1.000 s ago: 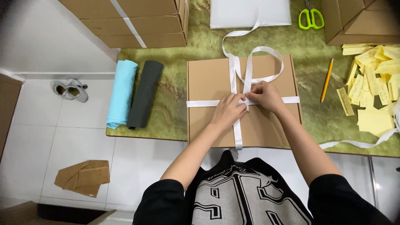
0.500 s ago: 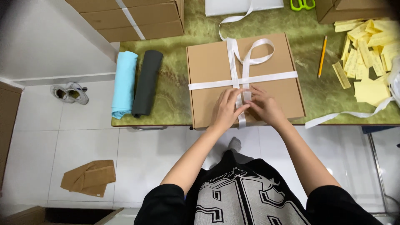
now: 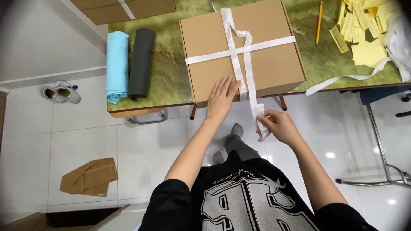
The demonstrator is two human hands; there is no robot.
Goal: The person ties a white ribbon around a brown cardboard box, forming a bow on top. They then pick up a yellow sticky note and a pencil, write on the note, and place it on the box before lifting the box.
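Person tying white ribbon around a cardboard box on a green bench.

Green marbled bench (image 3: 171, 81) carries the flat brown cardboard box (image 3: 242, 49) at its near edge, white ribbon (image 3: 239, 49) crossed over the lid, one tail hanging off the front. Looks like the wrapping step, ribbon being pulled snug; tightening would call for steady pull on the tail while the box stays pinned. Left hand (image 3: 220, 100) flat, fingers spread, pressing the lid's near edge just beside the ribbon, forearm stretched forward. Right hand (image 3: 276, 125) below bench edge, pinching the hanging ribbon tail between thumb and fingers, wrist bent inward. Rolled blue cloth (image 3: 117, 64) and dark grey roll (image 3: 141, 62) lie left of box, touching each other. Yellow paper slips (image 3: 364, 30) and pencil (image 3: 319, 21) lie at right.
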